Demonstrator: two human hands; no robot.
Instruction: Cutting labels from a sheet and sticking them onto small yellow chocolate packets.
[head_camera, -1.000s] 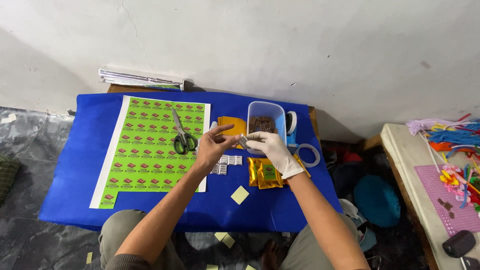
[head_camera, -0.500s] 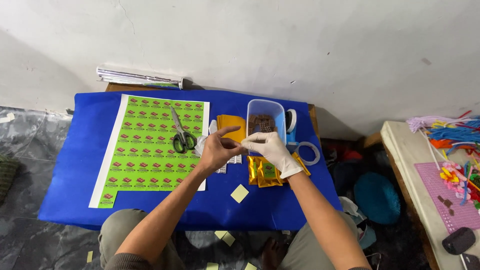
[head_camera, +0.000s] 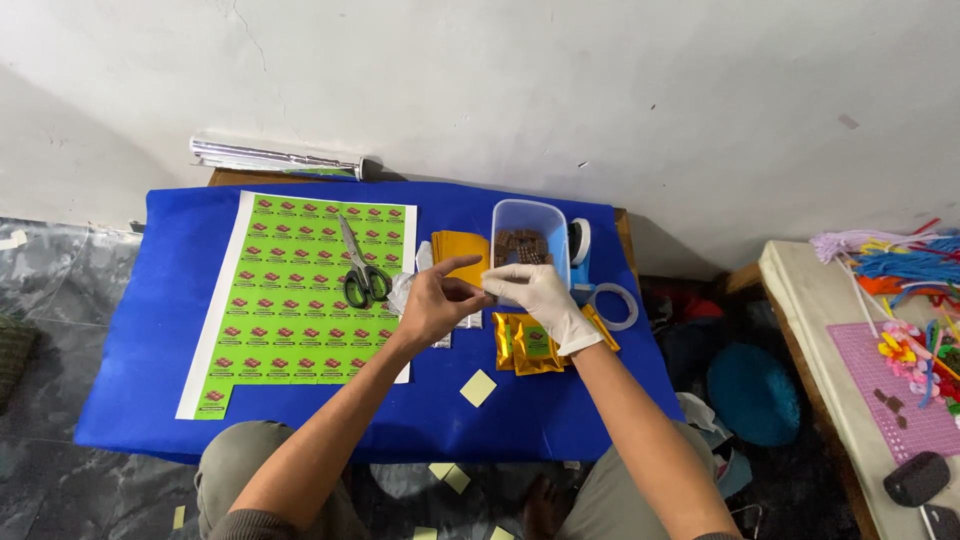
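Broadly, a desk (head_camera: 130, 330) draped in blue cloth fills the middle of the view, set against a pale wall. On its left half lies a large green sheet of printed labels (head_camera: 290, 300), with green-handled scissors (head_camera: 362, 270) resting across its upper right part. A silvery roll (head_camera: 275, 158) sits at the back edge by the wall. To the right of the sheet stands a clear plastic tub (head_camera: 528, 240) holding small dark brown pieces, with a stack of orange-yellow paper (head_camera: 458, 246) just beside it and a blue tape dispenser (head_camera: 580, 250) on its other side. A ring of clear tape (head_camera: 612, 305) lies near the dispenser. Gold pouches (head_camera: 530, 345) lie under the wrists, and a small yellow square of paper (head_camera: 478, 387) lies nearer the body.

Both hands meet above the desk in front of the tub. The left hand (head_camera: 432, 305), bare, and the right hand (head_camera: 535, 295), in a white glove, have fingertips drawn together, pinching a tiny item between them; what it is cannot be made out.
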